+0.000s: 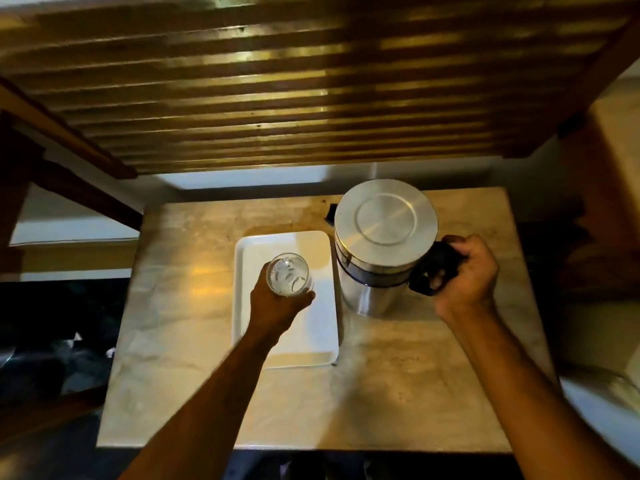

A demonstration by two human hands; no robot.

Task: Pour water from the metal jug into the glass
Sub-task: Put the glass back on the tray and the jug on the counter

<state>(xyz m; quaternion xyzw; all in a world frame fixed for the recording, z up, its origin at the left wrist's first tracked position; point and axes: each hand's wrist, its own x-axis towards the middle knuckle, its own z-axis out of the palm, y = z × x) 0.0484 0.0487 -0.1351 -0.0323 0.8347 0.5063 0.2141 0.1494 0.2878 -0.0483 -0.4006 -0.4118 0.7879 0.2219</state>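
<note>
The fingers [306, 296] of the left hand [277, 306] are wrapped around the glass [289, 274], with a thumb tip seen at the glass's left side and fingertips curled round its near right side. The glass is held upright over the white tray [249, 306], its open mouth facing the camera. Whether its base rests on the tray or is lifted clear cannot be determined from this angle. Glints are seen inside the glass, but a water level cannot be judged.

The tray is a white rectangle with rounded corners and is laid flat on the pale stone-patterned table [194, 358], its long side running away from the viewer. Its right edge is just beside the base of the metal jug [384, 237].

The jug is stood upright on the table, to the right of the tray. Its flat round lid is in place and is turned toward the camera. A dark band is seen around the upper body, and a small dark part, apparently the spout, projects at the far left rim.

The black handle [433, 268] is set on the jug's right side. The right hand [467, 275] is clenched around this handle, knuckles uppermost, with the fingers closed through the loop.

A slatted wooden panel [311, 91] is seen beyond the table.
</note>
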